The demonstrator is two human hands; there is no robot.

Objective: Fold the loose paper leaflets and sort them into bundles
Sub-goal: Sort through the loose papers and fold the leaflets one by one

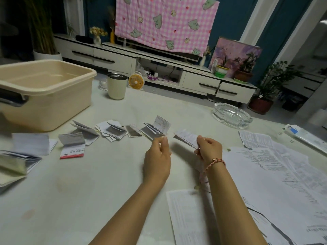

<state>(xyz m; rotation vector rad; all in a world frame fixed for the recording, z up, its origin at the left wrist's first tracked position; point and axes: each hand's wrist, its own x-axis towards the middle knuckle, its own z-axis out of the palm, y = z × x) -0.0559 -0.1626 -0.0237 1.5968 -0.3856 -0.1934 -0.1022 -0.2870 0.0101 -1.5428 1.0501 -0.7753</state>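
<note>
loose sheets: overlapping pile | right hand: pinches 1 folded leaflet | left hand: curled, hold unclear

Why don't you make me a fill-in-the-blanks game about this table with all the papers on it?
1. The right hand, pinching a folded leaflet, wears a braided ____ on its wrist.
2. The big beige tub stands on the ____ side of the table.
3. The ashtray is made of clear ____.
4. The flat unfolded sheets lie on the ____ side of the table.

Missing words: bracelet, left, glass, right.
</note>
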